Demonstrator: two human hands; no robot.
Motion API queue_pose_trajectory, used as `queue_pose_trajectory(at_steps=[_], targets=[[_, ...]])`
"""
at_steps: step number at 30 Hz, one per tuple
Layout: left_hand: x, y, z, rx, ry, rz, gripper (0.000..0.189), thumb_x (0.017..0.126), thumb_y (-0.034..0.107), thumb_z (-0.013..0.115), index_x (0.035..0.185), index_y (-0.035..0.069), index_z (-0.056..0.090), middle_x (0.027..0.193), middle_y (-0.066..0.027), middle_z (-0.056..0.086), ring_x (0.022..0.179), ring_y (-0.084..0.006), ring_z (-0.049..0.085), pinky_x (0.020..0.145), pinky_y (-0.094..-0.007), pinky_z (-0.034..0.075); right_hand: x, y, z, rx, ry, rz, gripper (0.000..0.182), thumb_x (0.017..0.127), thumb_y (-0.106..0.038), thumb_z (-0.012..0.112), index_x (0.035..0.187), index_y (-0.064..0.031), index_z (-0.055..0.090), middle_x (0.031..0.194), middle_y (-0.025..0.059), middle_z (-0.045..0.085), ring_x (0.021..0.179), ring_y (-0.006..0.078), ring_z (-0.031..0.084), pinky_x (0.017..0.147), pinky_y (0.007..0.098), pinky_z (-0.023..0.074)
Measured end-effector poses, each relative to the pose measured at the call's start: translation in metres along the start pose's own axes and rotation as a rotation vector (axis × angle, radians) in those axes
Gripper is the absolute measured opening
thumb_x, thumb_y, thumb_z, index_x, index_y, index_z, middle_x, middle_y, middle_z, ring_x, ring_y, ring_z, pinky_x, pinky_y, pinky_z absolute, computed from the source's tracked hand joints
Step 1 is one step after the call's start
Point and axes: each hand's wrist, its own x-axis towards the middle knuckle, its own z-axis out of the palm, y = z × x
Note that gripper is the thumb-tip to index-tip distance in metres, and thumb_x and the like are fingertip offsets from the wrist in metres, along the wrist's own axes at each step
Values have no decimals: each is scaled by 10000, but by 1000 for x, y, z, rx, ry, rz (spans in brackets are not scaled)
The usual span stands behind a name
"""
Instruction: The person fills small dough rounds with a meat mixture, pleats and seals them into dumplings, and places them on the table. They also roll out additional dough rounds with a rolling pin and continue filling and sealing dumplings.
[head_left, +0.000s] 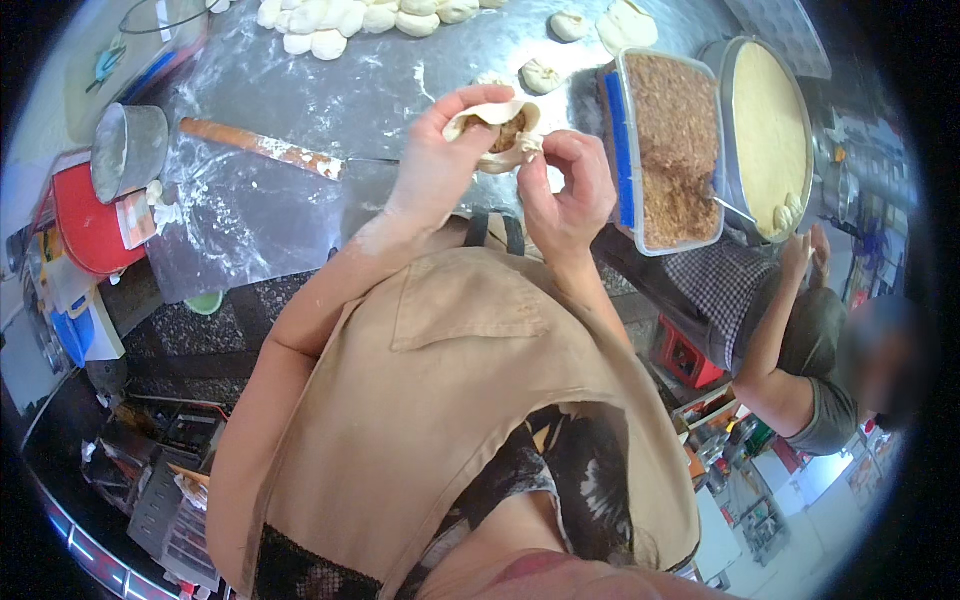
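Between my hands is a partly pleated dough wrapper (491, 114) with brown minced filling (512, 133) showing in its opening. My left hand (446, 142) cups the wrapper from the left, its thumb laid over the filling. The fingertips of my right hand (574, 184) pinch a gathered fold at the wrapper's right edge. Just beyond, a closed, pleated bun (541, 76) sits on the metal worktop (360, 90). A clear plastic tub of minced filling (671, 142) stands right of my right hand.
A floury rolling pin (262, 148) lies to the left, near a metal pot (129, 152). Several dough pieces (322, 19) are heaped at the far side. Right of the tub is a round steamer tray (772, 135) with a pale liner. A co-worker (780, 360) handles dough beside it.
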Motion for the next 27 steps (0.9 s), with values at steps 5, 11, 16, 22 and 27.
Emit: queue_pose_trajectory(at_steps=[5,11,16,22,27], targets=[[1,15,2,-276,-109,-96,366,914,53,522,1278,33,551,1142,-97,627,987,-174,637,834,-348,558,12,-6,-2,84,24,183,178,740,28,699,907,4,640,845,126,632,676,177,626,591,268,530],[2,16,1,-96,-67,-131,328,913,110,550,1229,35,598,1065,-86,655,938,-146,642,804,-326,555,17,-8,-13,-101,-87,17,139,748,0,698,878,-20,654,832,102,637,654,181,625,551,273,505],[7,22,3,13,-135,-190,318,937,108,514,1230,8,584,1103,-103,644,978,-157,637,803,-309,554,33,1,-13,-237,-139,-203,197,675,2,709,852,-56,643,840,82,626,780,261,591,688,352,480],[6,24,-3,144,-176,-233,299,936,147,501,1178,17,619,1025,-67,652,898,-115,630,762,-275,543,29,-5,-19,-243,-175,-215,214,660,10,712,845,-56,626,839,79,617,790,275,577,674,357,467],[9,22,-12,293,-220,-191,303,926,145,484,1158,17,632,991,-38,654,862,-92,619,724,-243,522,28,-15,-24,-257,-241,-212,220,658,4,721,849,-50,627,849,80,620,797,284,574,680,359,465]])
